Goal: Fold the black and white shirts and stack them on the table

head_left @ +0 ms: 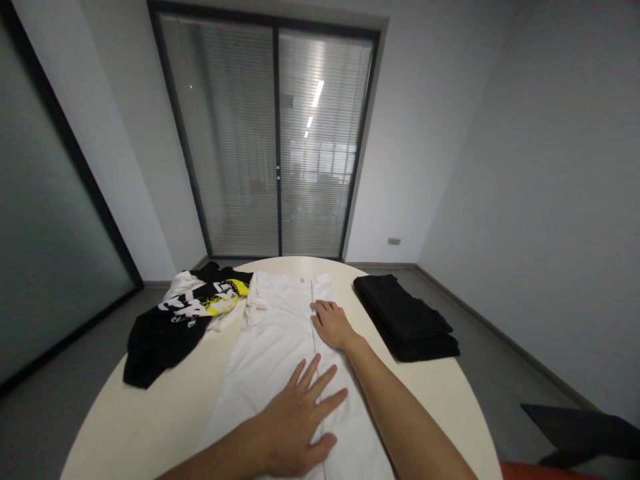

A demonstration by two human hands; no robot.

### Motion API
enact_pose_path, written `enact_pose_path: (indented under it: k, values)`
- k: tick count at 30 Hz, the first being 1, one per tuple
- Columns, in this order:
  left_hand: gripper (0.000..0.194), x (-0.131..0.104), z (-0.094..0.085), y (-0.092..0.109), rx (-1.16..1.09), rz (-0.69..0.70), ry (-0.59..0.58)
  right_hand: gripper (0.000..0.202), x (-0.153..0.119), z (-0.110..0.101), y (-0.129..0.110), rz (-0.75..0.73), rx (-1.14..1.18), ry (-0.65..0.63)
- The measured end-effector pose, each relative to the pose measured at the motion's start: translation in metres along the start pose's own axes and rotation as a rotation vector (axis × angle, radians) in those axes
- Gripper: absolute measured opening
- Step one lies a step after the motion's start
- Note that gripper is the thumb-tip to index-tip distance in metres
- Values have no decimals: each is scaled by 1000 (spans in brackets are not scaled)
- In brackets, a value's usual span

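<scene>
Round surface [150, 427] w/ white garment [280, 333] laid flat down the middle, long axis running away from us. Black folded stack [405, 317] to the right, black printed tee [175, 327] to the left. We've got left hand [295, 417] flat on the near part, right hand [333, 325] flat farther up along the fold edge; fingers of both spread, gripping nothing.

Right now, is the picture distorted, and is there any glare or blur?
Head view: wide-angle bending at the edges, room lines splay; ceiling lights reflect in the glass door; white garment is nearly washed out; both hands look sharp.
</scene>
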State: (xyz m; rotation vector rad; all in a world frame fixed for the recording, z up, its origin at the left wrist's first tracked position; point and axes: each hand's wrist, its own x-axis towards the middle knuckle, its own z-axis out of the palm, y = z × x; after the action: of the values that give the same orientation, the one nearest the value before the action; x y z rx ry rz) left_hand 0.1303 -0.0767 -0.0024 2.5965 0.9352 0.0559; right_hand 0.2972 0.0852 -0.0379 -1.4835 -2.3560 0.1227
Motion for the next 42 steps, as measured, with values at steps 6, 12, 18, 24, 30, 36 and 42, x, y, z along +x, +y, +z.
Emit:
enact_pose_path:
  k: [6, 12, 18, 24, 30, 36, 42]
  values:
    - [77, 1, -6, 9, 3, -23, -55, 40, 8, -7, 7, -5, 68, -9]
    - [78, 3, 0, -1, 21, 11, 23, 36, 36, -9, 29, 180, 131, 59]
    - [79, 7, 16, -24, 105, -31, 122, 37, 70, -12, 65, 359, 37, 44]
    - [67, 10, 60, -62, 314, 66, 193, 36, 93, -10, 87, 409, -35, 13]
    - [54, 4, 71, -73, 447, 142, 284, 33, 112, -6, 90, 401, -111, 22]
    - [55, 4, 71, -73, 478, 156, 325, 30, 133, -12, 89, 403, -178, 7]
    - [55, 6, 75, -75, 459, 160, 341, 33, 140, -17, 80, 391, -197, 26]
